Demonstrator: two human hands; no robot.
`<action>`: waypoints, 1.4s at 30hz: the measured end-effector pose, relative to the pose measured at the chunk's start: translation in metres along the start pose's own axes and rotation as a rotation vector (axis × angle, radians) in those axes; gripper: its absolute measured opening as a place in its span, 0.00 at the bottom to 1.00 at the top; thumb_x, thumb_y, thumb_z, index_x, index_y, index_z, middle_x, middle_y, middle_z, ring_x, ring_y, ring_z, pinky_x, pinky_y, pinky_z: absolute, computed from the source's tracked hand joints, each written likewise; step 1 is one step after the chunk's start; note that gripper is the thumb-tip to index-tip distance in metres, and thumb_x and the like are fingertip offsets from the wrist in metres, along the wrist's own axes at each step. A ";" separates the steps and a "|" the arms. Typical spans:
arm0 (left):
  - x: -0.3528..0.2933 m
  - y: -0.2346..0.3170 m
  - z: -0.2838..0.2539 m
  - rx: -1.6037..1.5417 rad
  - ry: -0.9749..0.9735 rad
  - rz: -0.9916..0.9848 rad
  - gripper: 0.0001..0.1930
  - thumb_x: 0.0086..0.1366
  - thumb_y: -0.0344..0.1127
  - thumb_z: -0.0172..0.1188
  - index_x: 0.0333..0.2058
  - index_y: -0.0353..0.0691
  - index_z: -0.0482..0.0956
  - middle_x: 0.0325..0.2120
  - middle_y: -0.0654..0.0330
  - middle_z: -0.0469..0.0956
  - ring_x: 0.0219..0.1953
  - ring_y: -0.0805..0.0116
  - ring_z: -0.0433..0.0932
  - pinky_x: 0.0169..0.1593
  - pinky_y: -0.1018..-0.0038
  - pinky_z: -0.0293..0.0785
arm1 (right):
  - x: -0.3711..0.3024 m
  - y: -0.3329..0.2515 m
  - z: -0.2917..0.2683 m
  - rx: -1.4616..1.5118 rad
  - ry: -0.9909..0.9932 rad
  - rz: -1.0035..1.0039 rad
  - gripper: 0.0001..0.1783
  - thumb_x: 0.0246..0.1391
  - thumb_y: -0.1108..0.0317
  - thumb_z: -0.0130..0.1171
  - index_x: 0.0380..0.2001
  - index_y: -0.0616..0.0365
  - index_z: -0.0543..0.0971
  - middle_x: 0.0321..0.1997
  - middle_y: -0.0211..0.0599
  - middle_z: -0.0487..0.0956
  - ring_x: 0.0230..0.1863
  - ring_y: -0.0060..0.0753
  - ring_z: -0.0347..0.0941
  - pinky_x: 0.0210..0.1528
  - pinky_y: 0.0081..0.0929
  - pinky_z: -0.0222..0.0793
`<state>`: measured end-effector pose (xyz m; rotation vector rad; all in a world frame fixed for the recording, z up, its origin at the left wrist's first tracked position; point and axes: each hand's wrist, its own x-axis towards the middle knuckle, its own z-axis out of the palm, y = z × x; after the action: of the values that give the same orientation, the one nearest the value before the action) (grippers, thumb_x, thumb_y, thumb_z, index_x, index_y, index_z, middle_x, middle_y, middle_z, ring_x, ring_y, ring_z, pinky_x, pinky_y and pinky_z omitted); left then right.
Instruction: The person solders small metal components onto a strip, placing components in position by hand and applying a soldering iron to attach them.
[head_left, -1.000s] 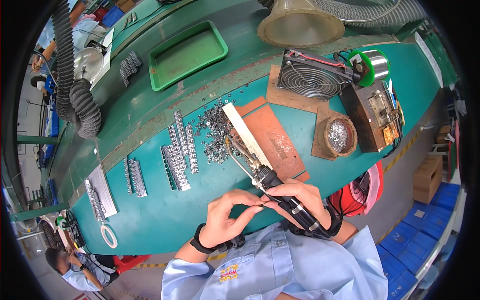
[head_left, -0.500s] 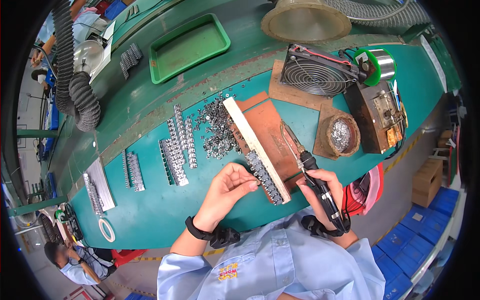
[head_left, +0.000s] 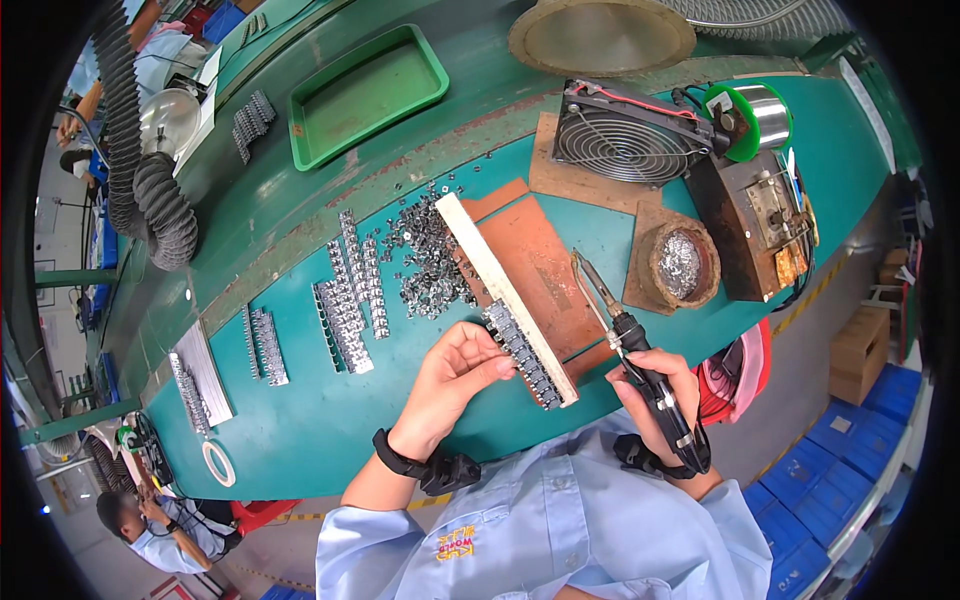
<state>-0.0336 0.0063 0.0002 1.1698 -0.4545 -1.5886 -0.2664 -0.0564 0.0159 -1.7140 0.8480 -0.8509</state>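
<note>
In the right grip (head_left: 643, 416): a wire-feed soldering iron (head_left: 664, 408), clasped between thumb and fingers, with the tip (head_left: 596, 283) pointing up and away over the brick-red board (head_left: 545, 275). In the left grip (head_left: 455, 368): thumb and forefinger brought close together, right beside the row of dark components (head_left: 522, 358); cannot tell whether pinching a small part. Along the left edge of the white bar (head_left: 488, 262), at the lower end: that same row, reaching out over the bench (head_left: 300, 430).

Press lightly and squarely with the left fingertips, so as not to twist or lift any neighbouring component. Steady the left wrist for finer control. Treat the tip as hot: hold well apart from the fingers during any adjusting by hand, and approach from the right, never across the knuckles. Check each component for straightness against the bar before applying heat. Hold the iron loosely, like a pen. For cleaning, turn to the round pot of silvery shavings (head_left: 680, 268). Avoid brushing the heap of loose metal parts (head_left: 430, 262), just left of the bar.
</note>
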 end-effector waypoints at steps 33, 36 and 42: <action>0.002 -0.002 -0.006 -0.093 -0.031 -0.019 0.08 0.56 0.23 0.56 0.31 0.40 0.66 0.27 0.64 0.73 0.32 0.75 0.73 0.39 0.80 0.69 | 0.001 -0.011 -0.015 -0.126 -0.241 -0.226 0.22 0.32 0.66 0.67 0.35 0.61 0.76 0.21 0.32 0.77 0.21 0.29 0.72 0.35 0.27 0.62; 0.002 -0.002 -0.007 -0.089 -0.040 -0.021 0.08 0.56 0.23 0.56 0.31 0.40 0.66 0.27 0.64 0.74 0.32 0.75 0.73 0.40 0.80 0.69 | 0.001 -0.010 -0.015 -0.122 -0.242 -0.225 0.22 0.32 0.66 0.66 0.35 0.61 0.76 0.21 0.32 0.77 0.21 0.29 0.72 0.35 0.27 0.62; 0.002 -0.003 -0.007 -0.084 -0.031 -0.021 0.08 0.56 0.23 0.56 0.30 0.40 0.66 0.27 0.64 0.74 0.31 0.75 0.73 0.39 0.80 0.69 | 0.002 -0.009 -0.015 -0.118 -0.246 -0.225 0.22 0.32 0.66 0.66 0.36 0.62 0.76 0.21 0.33 0.77 0.20 0.29 0.72 0.35 0.27 0.62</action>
<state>-0.0295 0.0076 -0.0059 1.0909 -0.3928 -1.6306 -0.2772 -0.0625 0.0289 -1.9972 0.5553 -0.7287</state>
